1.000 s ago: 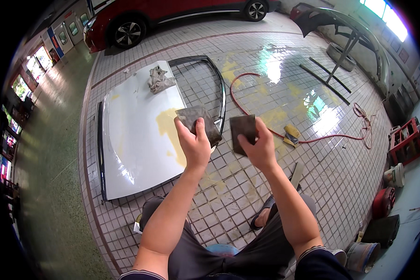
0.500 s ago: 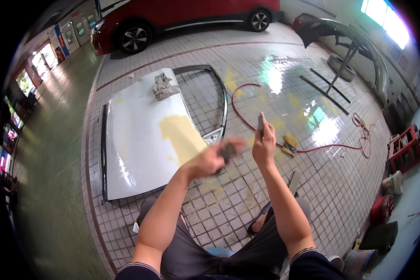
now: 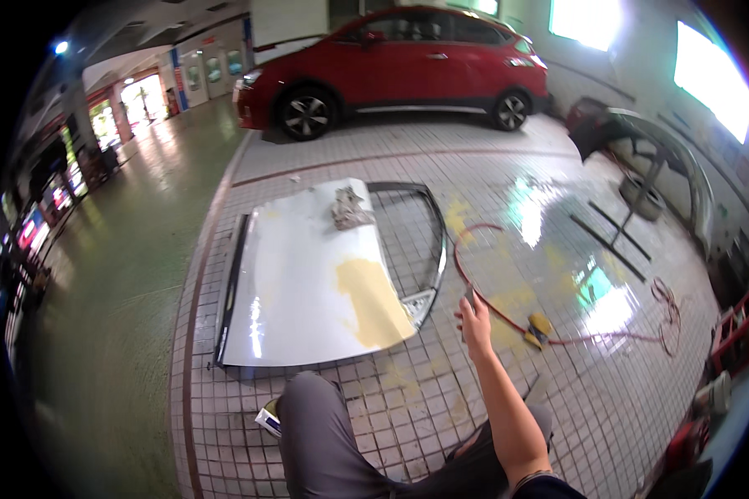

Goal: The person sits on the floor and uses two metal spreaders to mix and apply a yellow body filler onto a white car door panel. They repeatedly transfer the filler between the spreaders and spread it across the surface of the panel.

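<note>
My right hand is raised over the tiles near the red hose, fingers closed around a dark, thin square pad seen almost edge-on. My left hand is out of view. A white car door with a black window frame lies on the floor in front of my knees, left of that hand. It bears a yellowish smooth patch, and a crumpled grey cloth rests on its upper part.
A red car stands behind. At right are a bumper on a stand, a tyre, black strips, a coiled red hose, a yellow-black object and a red rack. A green aisle runs along the left.
My left hand and its pad have left the view. The view has tilted up, showing more of the red car and windows; my right hand still holds its pad, now edge-on.
</note>
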Motion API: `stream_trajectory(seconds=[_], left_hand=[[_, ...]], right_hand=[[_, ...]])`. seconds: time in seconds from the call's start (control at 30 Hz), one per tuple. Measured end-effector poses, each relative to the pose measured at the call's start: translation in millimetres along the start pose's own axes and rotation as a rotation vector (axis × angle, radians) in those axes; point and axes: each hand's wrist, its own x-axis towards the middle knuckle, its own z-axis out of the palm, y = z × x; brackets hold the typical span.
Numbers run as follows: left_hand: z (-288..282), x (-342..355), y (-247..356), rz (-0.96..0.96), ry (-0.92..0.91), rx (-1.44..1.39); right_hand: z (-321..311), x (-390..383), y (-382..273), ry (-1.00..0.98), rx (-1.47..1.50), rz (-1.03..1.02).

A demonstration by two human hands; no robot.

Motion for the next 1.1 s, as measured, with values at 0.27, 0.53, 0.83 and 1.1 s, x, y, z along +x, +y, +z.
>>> stream_trajectory(seconds=[0.27, 0.53, 0.83, 1.1], left_hand=[[0.9, -106.2, -15.5, 0.082, 0.439, -0.112], [43.3, -164.1, -53.8, 0.093, 0.558, -0.268], [83.2, -194.3, -85.5, 0.131, 0.526, -0.333], [99.2, -228.8, -110.5, 0.062, 0.491, -0.412]], right_hand=[[34.3, -75.4, -45.6, -0.381, -0.026, 0.124], [93.2, -160.2, -131.2, -0.673, -0.077, 0.070], [133.5, -223.5, -170.3, -0.914, -0.120, 0.055], [145.9, -264.2, -187.2, -1.025, -0.156, 0.063]])
